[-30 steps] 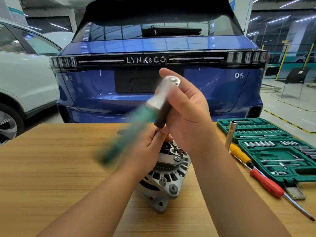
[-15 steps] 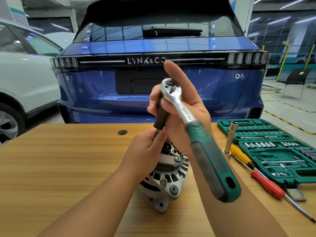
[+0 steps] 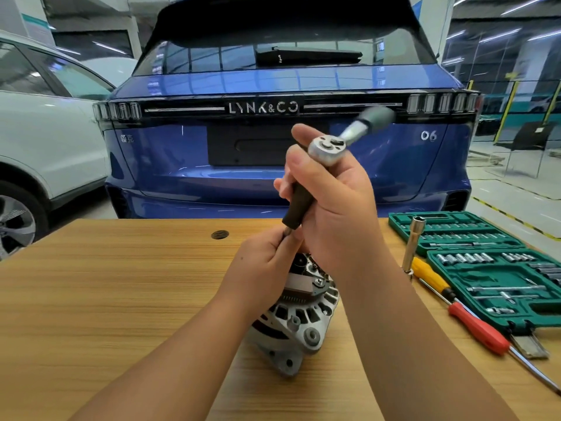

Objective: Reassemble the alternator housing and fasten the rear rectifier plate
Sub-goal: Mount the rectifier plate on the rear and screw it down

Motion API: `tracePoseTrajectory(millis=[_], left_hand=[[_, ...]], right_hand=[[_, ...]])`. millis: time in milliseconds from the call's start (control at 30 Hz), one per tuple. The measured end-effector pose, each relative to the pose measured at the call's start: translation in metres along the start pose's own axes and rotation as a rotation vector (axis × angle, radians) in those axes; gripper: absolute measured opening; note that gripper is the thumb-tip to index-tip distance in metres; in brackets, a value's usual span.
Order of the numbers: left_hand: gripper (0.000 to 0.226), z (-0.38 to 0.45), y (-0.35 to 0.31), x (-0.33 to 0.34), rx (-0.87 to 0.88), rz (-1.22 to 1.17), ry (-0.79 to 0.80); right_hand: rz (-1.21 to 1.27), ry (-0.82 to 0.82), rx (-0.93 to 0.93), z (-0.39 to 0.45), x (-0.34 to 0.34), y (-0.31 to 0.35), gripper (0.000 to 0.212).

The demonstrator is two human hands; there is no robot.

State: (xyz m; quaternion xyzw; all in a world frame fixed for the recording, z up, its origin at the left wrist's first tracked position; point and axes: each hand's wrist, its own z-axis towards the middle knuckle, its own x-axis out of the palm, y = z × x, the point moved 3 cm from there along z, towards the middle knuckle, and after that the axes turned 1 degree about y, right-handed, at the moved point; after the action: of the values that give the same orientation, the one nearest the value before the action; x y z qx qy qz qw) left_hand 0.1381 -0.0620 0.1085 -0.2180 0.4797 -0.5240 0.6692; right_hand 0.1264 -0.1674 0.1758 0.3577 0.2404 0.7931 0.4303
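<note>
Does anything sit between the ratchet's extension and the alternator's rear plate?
Only the left hand, pinching the extension tip just above the alternator; it hides the contact point. Nothing else visibly intervenes.

Alternator (image 3: 299, 317) is sitting on the table (image 3: 121, 299), near its front-centre edge. Left hand (image 3: 267, 265) is resting just above it, pinching the shaft under the extension bar (image 3: 299, 205). Right hand (image 3: 337, 202) is gripping that bar higher up, w/ ratchet head (image 3: 326, 148) sitting on top, handle pointing away to the right. Socket set case (image 3: 485, 268) is lying at the table's right side. Btwn case and alternator, a long socket (image 3: 413, 244) is standing upright; two screwdrivers (image 3: 473, 326) are lying in front of the case. Table hole (image 3: 219, 234) is sitting behind-left of the hands. A car (image 3: 273, 132) is standing behind the table, another car (image 3: 45, 141) to its left.
</note>
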Motion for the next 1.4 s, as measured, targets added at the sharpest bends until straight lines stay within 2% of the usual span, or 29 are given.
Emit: tracePoseTrajectory(millis=[100,233,300,400,433,500,600,700,767,833,900,1000,1067,1200,1300,1400], left_hand=[[0.035,-0.001,-0.002,-0.001,-0.003,0.013,-0.023],[0.037,-0.001,-0.005,-0.001,-0.004,-0.019,-0.032],[0.028,-0.001,-0.003,0.0,-0.039,-0.091,-0.029],[0.043,-0.002,-0.004,-0.001,-0.013,0.005,-0.035],[0.044,-0.002,-0.004,-0.001,-0.018,0.011,-0.03],[0.04,-0.003,-0.004,0.0,-0.021,0.006,-0.02],[0.023,-0.003,-0.003,-0.001,-0.038,-0.089,-0.013],[0.03,0.0,-0.001,0.0,0.022,0.036,-0.001],[0.032,0.0,-0.001,0.0,0.02,0.041,0.003],[0.034,0.0,-0.002,-0.001,0.002,0.039,-0.003],[0.035,-0.001,-0.004,-0.001,-0.012,0.047,-0.017],[0.036,-0.001,-0.005,-0.002,-0.024,0.044,-0.029],[0.038,-0.001,-0.003,-0.001,-0.038,0.014,-0.032],[0.039,-0.002,-0.005,-0.001,-0.064,0.024,-0.031],[0.037,-0.002,-0.005,-0.001,-0.071,0.012,-0.037],[0.041,-0.002,-0.001,0.0,-0.068,0.009,-0.029]], right_hand=[[0.021,0.171,-0.117,0.0,0.0,0.005,0.037],[0.035,0.263,-0.213,0.002,0.002,0.003,0.047],[0.096,0.319,-0.156,0.003,-0.001,0.003,0.052],[0.274,0.428,-0.002,0.006,-0.006,0.004,0.05],[0.334,0.477,0.039,0.006,-0.006,0.005,0.046],[0.355,0.508,0.077,0.004,-0.009,0.006,0.052],[0.227,0.363,0.06,0.004,-0.006,0.007,0.061],[-0.021,0.036,-0.004,0.003,-0.002,0.004,0.035],[-0.087,-0.072,-0.017,0.002,-0.001,0.001,0.023],[0.007,-0.001,0.019,0.0,0.001,0.002,0.028],[0.053,0.114,-0.04,-0.002,0.001,0.007,0.036],[-0.02,0.208,-0.173,-0.002,0.003,0.009,0.039],[-0.01,0.272,-0.185,-0.002,0.005,0.007,0.042],[0.157,0.398,-0.035,0.001,-0.001,0.008,0.055],[0.318,0.501,0.113,0.005,-0.004,0.011,0.051],[0.195,0.525,0.108,0.004,-0.006,0.011,0.07]])
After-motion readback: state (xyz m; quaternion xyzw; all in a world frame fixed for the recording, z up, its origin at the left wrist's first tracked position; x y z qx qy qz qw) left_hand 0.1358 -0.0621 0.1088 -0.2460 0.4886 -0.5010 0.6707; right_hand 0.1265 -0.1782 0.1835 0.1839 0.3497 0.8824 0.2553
